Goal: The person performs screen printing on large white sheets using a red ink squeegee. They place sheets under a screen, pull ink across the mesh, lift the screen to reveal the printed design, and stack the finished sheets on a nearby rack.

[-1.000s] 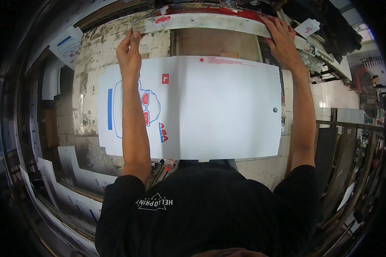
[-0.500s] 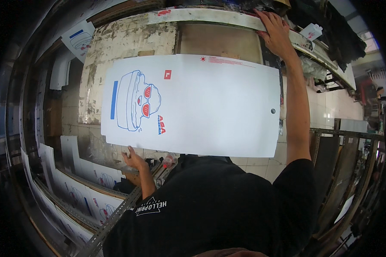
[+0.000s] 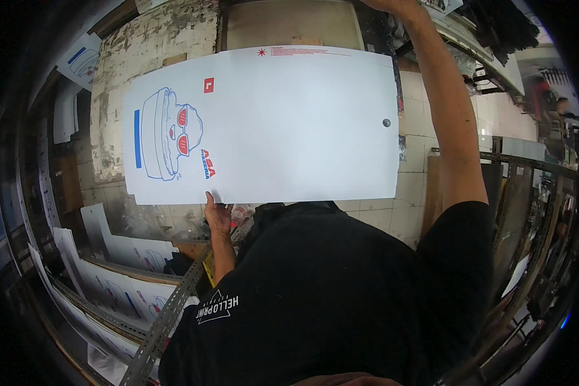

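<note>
A large white cardboard sheet [image 3: 289, 135] lies across the worktable, with a blue-and-red cartoon print [image 3: 164, 132] at its left end and a small round dark spot near its right edge. My left hand [image 3: 219, 215] is at the near edge, left of the middle. Its thumb laps onto the sheet, and the other fingers go beneath the edge. My right arm reaches past the sheet's right end. At the top rim, my right hand [image 3: 395, 5] is mostly cut off, so its fingers and whatever they touch are hidden.
A screen-like framed panel [image 3: 289, 24] lies beyond the sheet, beside a paint-worn board [image 3: 154, 55]. Metal racks with similar printed sheets [image 3: 119, 289] stand at lower left. Another rack [image 3: 518, 186] is at the right, over a tiled floor.
The whole view has shifted, so the sheet and table sit higher and further left. My left hand has come to the sheet's near edge. My right hand has slipped mostly out of view.
</note>
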The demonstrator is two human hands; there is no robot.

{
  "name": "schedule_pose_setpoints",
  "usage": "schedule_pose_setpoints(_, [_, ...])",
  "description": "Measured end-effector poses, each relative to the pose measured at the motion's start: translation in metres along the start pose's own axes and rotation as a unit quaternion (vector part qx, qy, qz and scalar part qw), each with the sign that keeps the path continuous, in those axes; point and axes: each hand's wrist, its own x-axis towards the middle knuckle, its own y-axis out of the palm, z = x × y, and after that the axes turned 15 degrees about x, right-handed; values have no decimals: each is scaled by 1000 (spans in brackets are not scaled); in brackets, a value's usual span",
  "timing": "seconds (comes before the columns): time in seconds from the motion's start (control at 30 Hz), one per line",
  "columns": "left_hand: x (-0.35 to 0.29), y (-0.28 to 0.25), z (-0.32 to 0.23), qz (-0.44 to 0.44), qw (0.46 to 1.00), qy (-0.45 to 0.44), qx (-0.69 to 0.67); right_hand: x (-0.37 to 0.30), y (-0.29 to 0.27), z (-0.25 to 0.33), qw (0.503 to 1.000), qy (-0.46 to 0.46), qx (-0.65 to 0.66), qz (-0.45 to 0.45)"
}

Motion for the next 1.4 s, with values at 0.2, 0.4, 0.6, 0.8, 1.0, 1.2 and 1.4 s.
schedule_pose_setpoints(0.2, [-4,5,9,-14,999,37,-1,-1,2,5,1000,24,-6,-17])
schedule_pose_setpoints(0.4, [-10,18,3,1,999,40,-32,2,6,-3,1000,8,-5,-22])
schedule_pose_setpoints(0.6, [-7,21,8,13,995,38,-92,1,6,-3,999,2,-10,-40])
schedule_pose_setpoints(0.8, [-5,47,26,-35,988,38,-148,-2,0,3,999,19,1,-36])
schedule_pose_setpoints(1.0, [-18,60,13,-17,972,105,-211,-3,-2,3,999,18,5,-49])
schedule_pose_setpoints(1.2, [-39,35,-23,14,951,218,-218,3,28,-69,995,-51,-42,-77])
schedule_pose_setpoints(1.4, [-88,-30,-74,-91,923,306,-215,4,29,-37,996,-38,-31,-68])
